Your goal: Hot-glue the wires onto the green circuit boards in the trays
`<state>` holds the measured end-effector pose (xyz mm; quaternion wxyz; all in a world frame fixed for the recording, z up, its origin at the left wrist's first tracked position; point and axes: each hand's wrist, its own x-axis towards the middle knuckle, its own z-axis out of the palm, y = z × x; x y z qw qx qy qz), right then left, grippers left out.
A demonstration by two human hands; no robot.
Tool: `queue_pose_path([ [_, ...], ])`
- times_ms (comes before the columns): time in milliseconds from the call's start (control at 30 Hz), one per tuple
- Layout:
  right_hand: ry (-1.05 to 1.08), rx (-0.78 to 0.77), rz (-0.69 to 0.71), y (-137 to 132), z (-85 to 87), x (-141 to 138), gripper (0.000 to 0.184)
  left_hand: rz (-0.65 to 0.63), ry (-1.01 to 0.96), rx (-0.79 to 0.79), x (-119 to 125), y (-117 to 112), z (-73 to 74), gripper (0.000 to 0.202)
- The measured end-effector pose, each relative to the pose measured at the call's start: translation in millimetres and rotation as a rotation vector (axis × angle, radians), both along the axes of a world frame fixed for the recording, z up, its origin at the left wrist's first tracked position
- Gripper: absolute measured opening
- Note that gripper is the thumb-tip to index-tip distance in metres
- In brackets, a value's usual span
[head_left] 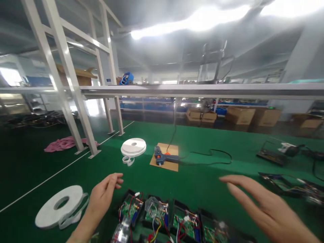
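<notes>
My left hand (104, 191) hovers over the green bench, left of the row of black cases, its fingers loosely bent and nothing visible in them. To the right, my right hand (258, 200) is held above the bench with fingers stretched out and the thumb apart, empty. Between the hands, at the near edge, sit several open black cases with green circuit boards and coloured wires, among them one left case (130, 207) and one middle case (186, 221). A coil of clear tubing or wire (152, 206) lies on another case. Near my left forearm rests a white tape roll (59, 206).
A dark blue glue gun (164, 158) lies on a cardboard piece (172, 148), its black cord trailing right. Beyond my left hand are another white roll (133, 145) and small white rings (128, 160). Wired black parts (286, 184) lie far right. A white shelf (192, 88) spans above.
</notes>
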<state>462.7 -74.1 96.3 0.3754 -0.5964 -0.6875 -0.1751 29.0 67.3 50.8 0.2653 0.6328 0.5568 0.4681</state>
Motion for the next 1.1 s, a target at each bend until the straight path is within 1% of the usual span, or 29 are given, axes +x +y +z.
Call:
queue_pose_path([
  [33,-0.05,-0.154,0.051,27.6,6.6,-11.8,0.036,0.011,-0.015,0.006,4.7,7.2,-4.0,0.079],
  [67,-0.094,-0.329,0.056,56.2,10.1,-24.8,0.039,0.025,-0.029,0.008,7.5,13.0,-11.7,0.079],
  [100,-0.146,-0.475,0.046,85.0,10.5,-37.7,0.04,0.039,-0.039,0.005,8.5,17.9,-22.6,0.078],
  [167,-0.207,-0.568,0.058,139.4,3.4,-59.4,0.039,0.055,-0.049,-0.023,5.1,26.1,-49.1,0.077],
  [233,-0.262,-0.627,0.048,186.1,-10.3,-72.4,0.043,0.05,-0.061,-0.082,-1.9,33.6,-74.1,0.075],
  [300,-0.322,-0.693,0.022,224.1,-25.3,-77.3,0.048,0.049,-0.091,-0.153,-8.3,40.2,-90.5,0.074],
  [367,-0.39,-0.761,-0.006,254.7,-37.4,-78.6,0.051,0.054,-0.129,-0.212,-11.4,44.8,-96.4,0.074],
  [467,-0.495,-0.855,-0.032,289.2,-47.9,-82.9,0.049,0.064,-0.176,-0.254,-8.6,46.4,-92.1,0.073],
  [533,-0.546,-0.906,-0.041,303.9,-51.8,-88.8,0.046,0.065,-0.192,-0.257,-3.6,44.2,-86.5,0.071],
  [633,-0.568,-0.936,-0.073,312.0,-56.0,-97.7,0.041,0.033,-0.176,-0.269,2.9,39.6,-78.4,0.07],
  [733,-0.538,-0.919,-0.109,308.8,-59.6,-100.4,0.041,0.006,-0.143,-0.271,4.4,37.9,-71.8,0.073],
  [800,-0.504,-0.901,-0.109,305.7,-62.5,-98.6,0.042,0.006,-0.133,-0.274,3.3,38.8,-69.9,0.071],
  [1000,-0.398,-0.81,-0.014,298.3,-72.6,-97.0,0.037,-0.028,-0.064,-0.289,1.4,38.5,-68.9,0.064],
  [1100,-0.339,-0.759,0.022,292.5,-71.2,-102.0,0.034,-0.064,-0.003,-0.286,0.4,36.5,-64.6,0.061],
])
